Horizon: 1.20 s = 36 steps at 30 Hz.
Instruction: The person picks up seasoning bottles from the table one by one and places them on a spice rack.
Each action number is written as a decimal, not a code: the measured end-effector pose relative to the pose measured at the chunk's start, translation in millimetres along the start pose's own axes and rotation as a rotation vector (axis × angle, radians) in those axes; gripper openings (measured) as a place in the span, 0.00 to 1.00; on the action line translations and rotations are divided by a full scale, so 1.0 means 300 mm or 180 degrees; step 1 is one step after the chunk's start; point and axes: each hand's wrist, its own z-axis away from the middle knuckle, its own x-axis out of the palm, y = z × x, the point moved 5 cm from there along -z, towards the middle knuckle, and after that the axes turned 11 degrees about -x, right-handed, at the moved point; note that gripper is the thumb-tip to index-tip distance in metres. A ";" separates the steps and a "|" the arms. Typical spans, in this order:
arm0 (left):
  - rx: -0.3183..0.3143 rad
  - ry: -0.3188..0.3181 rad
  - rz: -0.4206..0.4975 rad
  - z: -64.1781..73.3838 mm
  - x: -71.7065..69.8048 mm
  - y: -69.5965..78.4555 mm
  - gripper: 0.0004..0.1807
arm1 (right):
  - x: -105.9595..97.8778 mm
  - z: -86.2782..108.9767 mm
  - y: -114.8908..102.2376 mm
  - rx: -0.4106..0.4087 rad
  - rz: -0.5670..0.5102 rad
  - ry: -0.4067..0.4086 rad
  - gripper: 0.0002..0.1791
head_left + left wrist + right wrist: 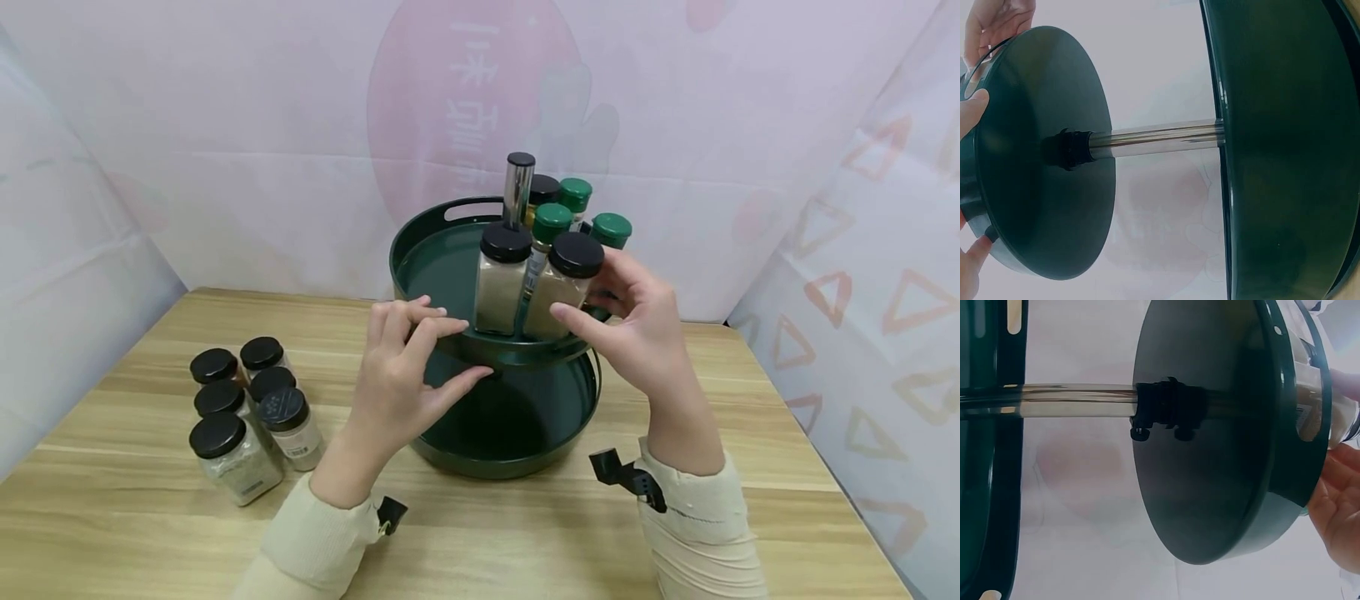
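Observation:
A dark green two-tier round stand (498, 471) holds spice bottles on its upper tray (450, 258). My right hand (637, 321) grips a square black-capped jar (558, 292) of tan powder, thumb in front and fingers behind, at the tray's right front. Beside it stands a like jar (498, 287). My left hand (401, 358) holds the upper tray's front-left rim, fingertips at the edge and thumb lower down. Behind the jars are several green-capped bottles (576, 193), a black-capped bottle (543, 190) and the stand's metal post (518, 187).
On the table (480, 542) to the left, several black-capped jars stand in a cluster, among them a clear jar (243, 467) of pale flakes and a round shaker (296, 433). The lower tray (517, 417) lies beneath the upper one. A patterned cloth (285, 108) hangs behind.

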 end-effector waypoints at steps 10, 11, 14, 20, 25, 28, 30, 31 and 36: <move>0.0003 -0.0002 0.0006 -0.002 0.001 0.002 0.31 | 0.006 0.000 0.008 0.0000 0.0030 -0.0095 0.32; 0.0005 0.0000 0.0011 -0.002 0.001 0.002 0.31 | 0.006 -0.001 0.007 0.0002 0.0024 -0.0103 0.32; 0.0010 0.0002 0.0015 -0.003 0.003 0.002 0.31 | 0.006 -0.003 0.002 0.0005 0.0021 -0.0121 0.31; 0.0015 0.0012 0.0014 -0.003 0.002 0.002 0.31 | 0.009 -0.003 0.002 0.0058 0.0013 -0.0219 0.30; 0.0034 0.0002 0.0017 -0.001 0.002 0.004 0.31 | 0.009 0.001 0.000 0.0162 0.0024 -0.0346 0.31; 0.0029 -0.0004 0.0018 0.000 0.003 0.005 0.31 | 0.004 0.003 -0.003 0.0213 0.0054 -0.0427 0.31; 0.0023 0.0003 0.0020 0.000 0.002 0.005 0.31 | -0.002 0.006 -0.004 0.0248 0.0049 -0.0442 0.31; 0.0020 0.0007 0.0019 0.001 0.002 0.005 0.31 | -0.006 0.007 -0.004 0.0262 0.0018 -0.0417 0.30; 0.0019 0.0020 0.0009 -0.001 -0.001 0.003 0.31 | -0.048 0.025 0.006 0.0247 -0.0201 -0.0020 0.25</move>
